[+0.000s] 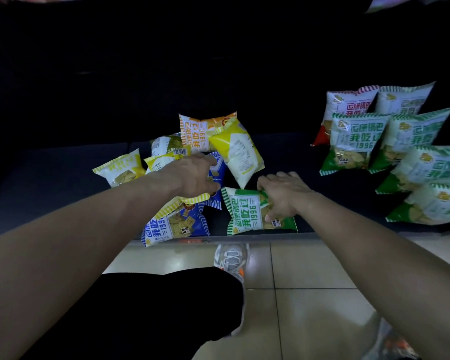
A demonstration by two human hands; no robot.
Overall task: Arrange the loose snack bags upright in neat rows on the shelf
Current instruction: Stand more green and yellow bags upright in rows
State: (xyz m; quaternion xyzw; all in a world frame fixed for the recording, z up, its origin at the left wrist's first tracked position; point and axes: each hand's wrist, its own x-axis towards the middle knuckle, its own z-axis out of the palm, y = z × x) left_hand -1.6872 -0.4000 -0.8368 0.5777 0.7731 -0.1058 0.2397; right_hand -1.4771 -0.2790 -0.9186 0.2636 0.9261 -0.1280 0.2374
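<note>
Gripping green-striped foil snack bag (247, 211) lying flat: right hand (283, 196), fingers curled. Left hand (195, 178), fingers hidden, grip unclear, resting on yellow-striped bag (185, 201) just left of green bag.

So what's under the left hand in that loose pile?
The left hand lies on a blue bag and a yellow-striped bag, partly over another blue bag. Anything beneath them is covered.
</note>
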